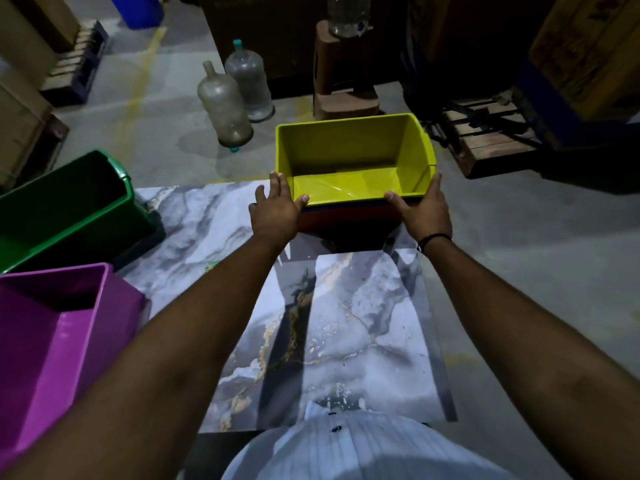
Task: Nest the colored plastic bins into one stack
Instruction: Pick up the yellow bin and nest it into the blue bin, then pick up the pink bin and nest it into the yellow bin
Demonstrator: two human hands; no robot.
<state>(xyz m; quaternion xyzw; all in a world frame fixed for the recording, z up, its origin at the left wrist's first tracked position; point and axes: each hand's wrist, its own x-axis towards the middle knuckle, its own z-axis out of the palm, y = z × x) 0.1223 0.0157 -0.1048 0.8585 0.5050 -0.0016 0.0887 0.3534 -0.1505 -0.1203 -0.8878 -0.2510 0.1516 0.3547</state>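
A yellow bin (349,147) sits nested on top of a stack at the far edge of the marble table (346,327); beneath it show a thin blue rim and a red bin (346,221). My left hand (277,209) grips the yellow bin's near left corner, thumb on the front lip. My right hand (422,209) holds the near right corner the same way. A green bin (69,206) lies at the table's left. A purple bin (59,327) stands in front of it, at the near left.
Two big clear water jugs (225,105) stand on the concrete floor beyond the table. A brown stool (343,84) carries another bottle behind the stack. A wooden pallet (491,140) lies at the right, cardboard boxes (24,109) at the left.
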